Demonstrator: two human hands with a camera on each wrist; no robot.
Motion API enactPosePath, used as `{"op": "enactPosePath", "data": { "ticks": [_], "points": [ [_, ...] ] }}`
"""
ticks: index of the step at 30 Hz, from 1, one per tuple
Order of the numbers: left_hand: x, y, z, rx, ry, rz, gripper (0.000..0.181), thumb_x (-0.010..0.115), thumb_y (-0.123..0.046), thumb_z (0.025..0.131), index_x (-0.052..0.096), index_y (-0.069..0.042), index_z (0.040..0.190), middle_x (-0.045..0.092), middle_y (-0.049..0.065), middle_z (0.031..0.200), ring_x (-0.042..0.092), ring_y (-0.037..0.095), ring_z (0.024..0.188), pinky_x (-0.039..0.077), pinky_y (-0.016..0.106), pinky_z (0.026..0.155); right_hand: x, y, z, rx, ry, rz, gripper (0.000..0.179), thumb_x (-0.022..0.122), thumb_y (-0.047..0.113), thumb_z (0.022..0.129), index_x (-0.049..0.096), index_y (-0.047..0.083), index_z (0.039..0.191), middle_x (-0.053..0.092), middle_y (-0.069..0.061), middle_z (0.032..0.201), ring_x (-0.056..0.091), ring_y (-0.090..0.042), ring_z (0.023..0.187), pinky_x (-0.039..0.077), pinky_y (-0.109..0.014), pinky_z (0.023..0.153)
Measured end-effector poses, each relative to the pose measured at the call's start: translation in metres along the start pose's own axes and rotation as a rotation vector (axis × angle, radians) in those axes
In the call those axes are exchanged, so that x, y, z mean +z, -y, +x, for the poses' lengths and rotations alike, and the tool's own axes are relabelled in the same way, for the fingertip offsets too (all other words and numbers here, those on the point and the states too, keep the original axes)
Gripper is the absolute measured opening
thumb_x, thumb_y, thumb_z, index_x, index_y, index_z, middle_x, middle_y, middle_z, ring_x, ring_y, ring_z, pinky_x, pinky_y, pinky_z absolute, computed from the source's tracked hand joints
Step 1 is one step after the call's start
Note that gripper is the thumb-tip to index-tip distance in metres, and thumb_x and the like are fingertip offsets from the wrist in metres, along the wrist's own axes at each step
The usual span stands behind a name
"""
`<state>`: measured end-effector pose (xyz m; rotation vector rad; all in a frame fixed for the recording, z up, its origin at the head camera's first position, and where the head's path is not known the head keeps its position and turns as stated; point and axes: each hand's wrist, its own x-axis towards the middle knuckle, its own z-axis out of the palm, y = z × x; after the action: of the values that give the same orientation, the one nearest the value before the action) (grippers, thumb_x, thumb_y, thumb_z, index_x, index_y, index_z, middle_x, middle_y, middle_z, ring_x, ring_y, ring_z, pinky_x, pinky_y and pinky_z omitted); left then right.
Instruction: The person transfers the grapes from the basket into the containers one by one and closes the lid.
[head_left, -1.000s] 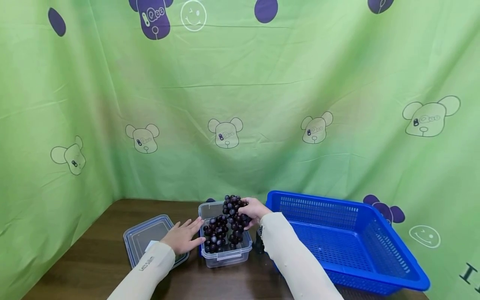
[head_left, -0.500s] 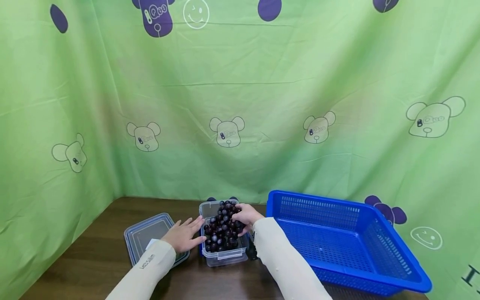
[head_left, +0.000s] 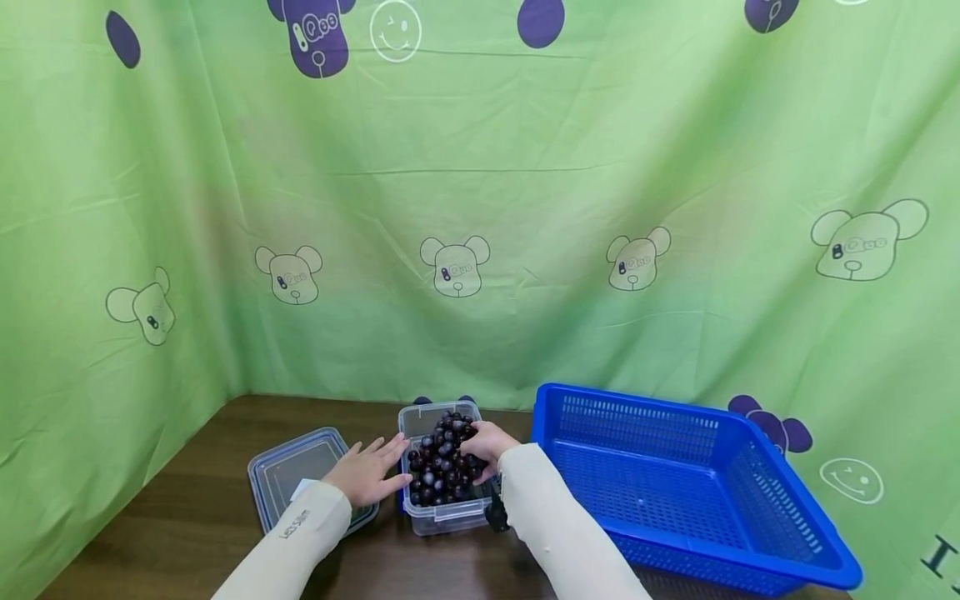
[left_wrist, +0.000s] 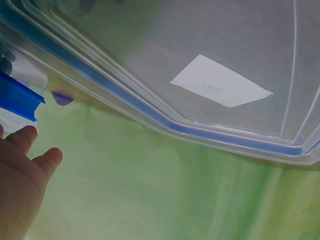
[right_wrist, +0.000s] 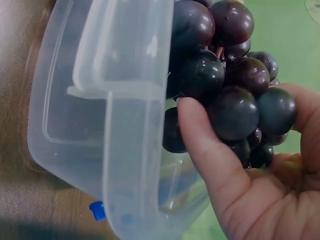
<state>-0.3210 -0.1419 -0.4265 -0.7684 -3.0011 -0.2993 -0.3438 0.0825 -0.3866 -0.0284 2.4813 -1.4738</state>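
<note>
Dark purple grapes fill much of a clear plastic food container. My right hand grips a bunch at the container's right side. In the right wrist view, the thumb lies against the near grapes, inside the rim, and the other fingers are mostly hidden behind the bunch. My left hand reaches to the container's left rim with fingers spread and fairly straight, holding nothing. The left wrist view catches part of this hand beside a blue clip on the container's side.
A clear lid with a blue seal and a white label lies left of the container, partly under my left forearm. On the right stands a large blue plastic basket. A green printed cloth hangs behind the brown table.
My right hand has lowered the bunch of grapes into the container, moving down and slightly left, and still grips it. My left hand has stayed at the rim.
</note>
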Motion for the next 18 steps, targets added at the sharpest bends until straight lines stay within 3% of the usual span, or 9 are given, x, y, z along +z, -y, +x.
{"op": "enactPosePath", "data": {
  "ticks": [6, 9, 10, 12, 16, 17, 18],
  "points": [
    [-0.003, -0.002, -0.002, -0.015, 0.009, 0.004, 0.064, 0.041, -0.049, 0.098, 0.039, -0.007, 0.147, 0.034, 0.009, 0.152, 0.036, 0.040, 0.135, 0.024, 0.062, 0.107, 0.005, -0.006, 0.013, 0.001, 0.031, -0.071, 0.063, 0.054, -0.006, 0.085, 0.030, -0.010, 0.144, 0.037, -0.032, 0.140, 0.047, -0.046, 0.120, 0.056, -0.052, 0.063],
    [-0.001, -0.001, -0.001, -0.020, -0.001, 0.006, 0.063, 0.040, -0.049, 0.099, 0.039, -0.008, 0.147, 0.034, 0.009, 0.153, 0.036, 0.039, 0.135, 0.024, 0.061, 0.107, 0.010, -0.021, 0.039, -0.013, 0.025, -0.143, 0.062, 0.052, -0.004, 0.086, 0.031, -0.008, 0.144, 0.037, -0.029, 0.142, 0.047, -0.046, 0.121, 0.055, -0.053, 0.060],
    [-0.001, 0.000, -0.001, -0.021, -0.004, 0.007, 0.063, 0.040, -0.049, 0.099, 0.039, -0.008, 0.147, 0.034, 0.008, 0.153, 0.036, 0.039, 0.135, 0.024, 0.061, 0.107, 0.011, -0.033, 0.054, -0.075, 0.022, -0.208, 0.058, 0.049, 0.001, 0.087, 0.033, -0.010, 0.142, 0.041, -0.029, 0.139, 0.050, -0.043, 0.119, 0.056, -0.050, 0.061],
    [0.000, 0.000, -0.001, -0.018, -0.007, 0.013, 0.063, 0.041, -0.048, 0.099, 0.039, -0.008, 0.147, 0.034, 0.009, 0.152, 0.036, 0.039, 0.135, 0.024, 0.061, 0.107, 0.015, -0.040, 0.065, -0.097, -0.011, -0.326, 0.059, 0.048, 0.006, 0.089, 0.031, -0.012, 0.142, 0.042, -0.029, 0.139, 0.050, -0.041, 0.120, 0.055, -0.049, 0.072],
    [-0.004, -0.001, -0.001, -0.011, 0.007, 0.014, 0.063, 0.041, -0.048, 0.098, 0.039, -0.007, 0.146, 0.035, 0.009, 0.152, 0.036, 0.040, 0.134, 0.024, 0.061, 0.107, 0.020, -0.025, 0.049, -0.110, -0.089, -0.483, 0.065, 0.048, 0.015, 0.091, 0.024, -0.018, 0.141, 0.047, -0.033, 0.132, 0.055, -0.040, 0.113, 0.046, -0.043, 0.092],
    [-0.004, -0.001, -0.001, -0.012, 0.009, 0.016, 0.063, 0.041, -0.048, 0.098, 0.039, -0.006, 0.146, 0.035, 0.009, 0.152, 0.036, 0.039, 0.134, 0.024, 0.061, 0.107, 0.021, -0.011, 0.034, -0.062, -0.101, -0.468, 0.067, 0.051, 0.012, 0.090, 0.021, -0.017, 0.143, 0.046, -0.033, 0.134, 0.056, -0.042, 0.110, 0.045, -0.046, 0.092],
    [-0.006, -0.001, -0.001, -0.014, 0.009, 0.015, 0.063, 0.042, -0.047, 0.098, 0.040, -0.006, 0.146, 0.035, 0.009, 0.152, 0.036, 0.040, 0.134, 0.024, 0.061, 0.107, 0.021, -0.004, 0.025, -0.071, -0.108, -0.463, 0.066, 0.050, 0.011, 0.091, 0.022, -0.018, 0.142, 0.047, -0.034, 0.133, 0.056, -0.043, 0.108, 0.045, -0.046, 0.089]
  ]
}}
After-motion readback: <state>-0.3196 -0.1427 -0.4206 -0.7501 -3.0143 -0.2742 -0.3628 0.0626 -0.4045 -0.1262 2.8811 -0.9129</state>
